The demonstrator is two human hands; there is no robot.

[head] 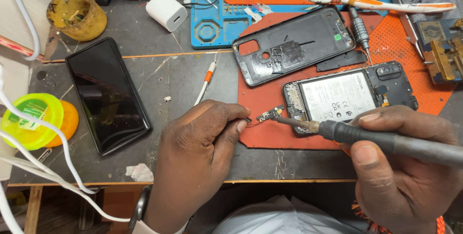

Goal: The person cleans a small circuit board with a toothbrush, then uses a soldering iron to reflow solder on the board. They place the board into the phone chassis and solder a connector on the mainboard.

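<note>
My right hand (400, 166) grips a dark soldering iron (386, 140), its tip touching a small circuit board (270, 115) on the orange mat (270, 135). My left hand (202, 152) pinches thin tweezers (246, 120) at the left end of that small board. Just right of the board lies an opened phone (349, 96) with its white-labelled battery showing. Its removed black back cover (294, 43) lies above it, inner side up.
A black phone (107, 94) lies face up at left. Around it are a yellow-green tub (31, 120), a yellow flux pot (77, 14), a white charger block (166, 10) and white cables (48, 166). A screwdriver (359, 31), toothbrush (381, 5) and blue tool tray (212, 22) lie at the back.
</note>
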